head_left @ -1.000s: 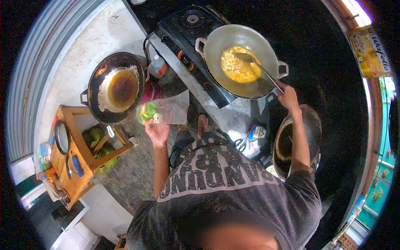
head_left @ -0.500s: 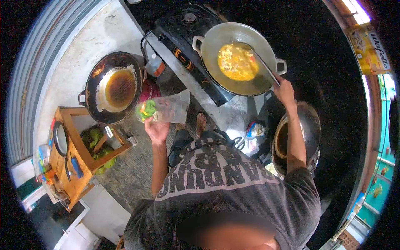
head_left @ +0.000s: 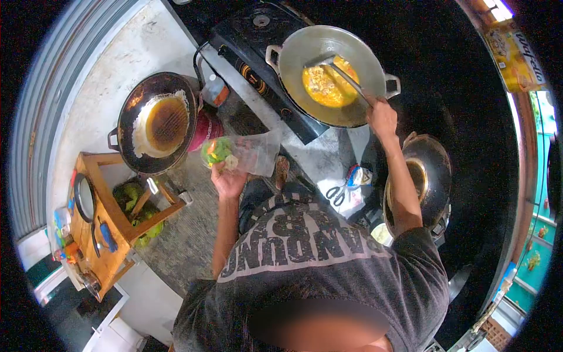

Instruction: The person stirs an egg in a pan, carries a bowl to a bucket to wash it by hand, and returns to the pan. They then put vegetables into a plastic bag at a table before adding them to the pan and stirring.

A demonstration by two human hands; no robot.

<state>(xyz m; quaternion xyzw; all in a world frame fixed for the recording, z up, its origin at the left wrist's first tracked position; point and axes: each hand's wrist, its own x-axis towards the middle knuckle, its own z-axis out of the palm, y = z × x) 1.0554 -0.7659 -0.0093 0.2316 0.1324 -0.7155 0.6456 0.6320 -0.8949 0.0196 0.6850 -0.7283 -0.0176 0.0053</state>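
Note:
A silver wok [head_left: 305,44] sits on a black gas stove [head_left: 249,44] and holds a yellow egg mixture [head_left: 328,85]. My right hand [head_left: 381,117] grips the handle of a metal spatula [head_left: 334,67] whose blade rests on the egg. My left hand [head_left: 229,179] holds up a clear plastic bag [head_left: 243,152] with green and orange chopped vegetables in it, between the two woks and lower than the stove.
A dark wok [head_left: 155,120] with brown oil stands to the left. Below it is a wooden rack [head_left: 111,217] with green vegetables and utensils. A dark pot [head_left: 422,176] sits at my right, with scissors and a bag [head_left: 346,190] on the floor.
The spatula blade moved left across the egg. My left hand with the bag shifted slightly right, towards the silver wok.

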